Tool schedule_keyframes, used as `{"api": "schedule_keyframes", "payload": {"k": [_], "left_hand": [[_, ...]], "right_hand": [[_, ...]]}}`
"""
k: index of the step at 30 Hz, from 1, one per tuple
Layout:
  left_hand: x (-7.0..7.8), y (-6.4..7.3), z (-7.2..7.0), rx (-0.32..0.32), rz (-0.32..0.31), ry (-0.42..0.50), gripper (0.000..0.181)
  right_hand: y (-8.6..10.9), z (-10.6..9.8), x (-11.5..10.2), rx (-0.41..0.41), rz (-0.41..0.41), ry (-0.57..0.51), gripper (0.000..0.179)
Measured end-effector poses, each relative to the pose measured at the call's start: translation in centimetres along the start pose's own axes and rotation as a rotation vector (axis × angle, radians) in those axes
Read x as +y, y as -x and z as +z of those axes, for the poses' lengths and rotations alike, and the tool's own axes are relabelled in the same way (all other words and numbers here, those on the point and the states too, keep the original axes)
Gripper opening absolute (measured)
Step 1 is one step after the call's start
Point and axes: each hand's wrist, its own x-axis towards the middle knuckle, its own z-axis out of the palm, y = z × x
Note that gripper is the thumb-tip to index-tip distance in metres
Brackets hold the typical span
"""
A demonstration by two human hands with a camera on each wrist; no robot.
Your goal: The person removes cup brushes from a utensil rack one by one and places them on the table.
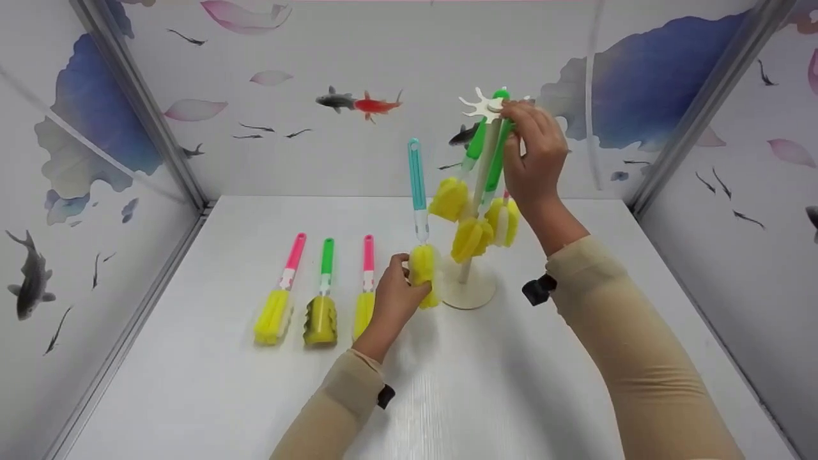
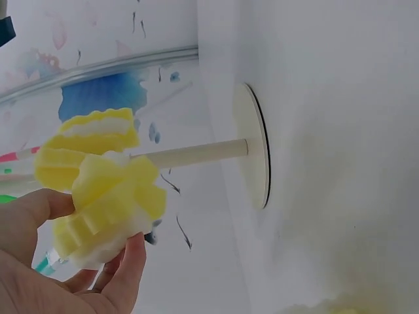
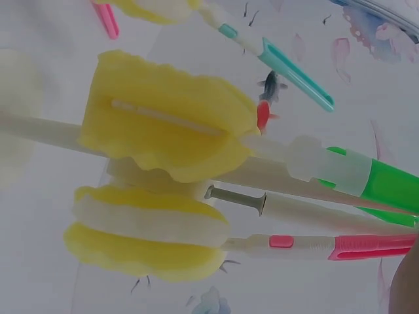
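Left hand (image 1: 399, 295): grasps teal brush (image 1: 422, 265) by its sponge.
Right hand (image 1: 535, 150): at top of stand (image 1: 471, 297); cannot tell whether grasping.
Loose brushes (image 1: 321, 322): three, on table (image 1: 192, 396), left.

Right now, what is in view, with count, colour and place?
Smooth table: one, white, underneath.
Fish-printed walls: three, white, around.
Metal rails: two, grey, corners.
Hooked stand: one, cream, right of centre.
Pink-handled brushes: three, yellow sponges, two on table, one hanging.
Green-handled brushes: three, yellow sponges, one on table, two hanging.
Teal-handled brush: one, yellow sponge, held.
Wrist blocks: two, black, cuffs.
Sleeves: two, beige, arms.
Left grip: one, on teal-handled brush.
Right grip: one, at stand top.
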Motion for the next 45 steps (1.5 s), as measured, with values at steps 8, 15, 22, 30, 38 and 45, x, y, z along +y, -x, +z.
{"api": "schedule_keyframes", "payload": {"k": [8, 15, 22, 30, 38, 45], "left_hand": [[-0.6, -0.8, -0.3, -0.041, -0.075, -0.065, 0.059], [-1.7, -1.3, -0.2, -0.074, -0.121, -0.095, 0.056], [-2.6, -1.5, 0.3, -0.108, -0.151, -0.163, 0.057], [-3.4, -1.5, 0.4, -0.184, -0.185, -0.228, 0.059], [-4.1, -1.8, 0.6, -0.246, -0.235, -0.294, 0.067], [-4.4, -1.8, 0.4, -0.264, -0.219, -0.284, 0.058]], "right_hand": [[-0.1, 0.0, 0.0, 0.005, 0.023, -0.016, 0.03], [-0.2, 0.0, -0.1, -0.02, 0.004, 0.002, 0.031], [0.0, -0.1, -0.1, -0.02, 0.031, -0.011, 0.031], [0.1, 0.0, -0.1, -0.02, 0.02, -0.003, 0.03], [0.1, 0.0, -0.2, -0.016, 0.031, -0.005, 0.029], [0.0, -0.1, -0.2, -0.013, 0.037, -0.007, 0.027]]}}
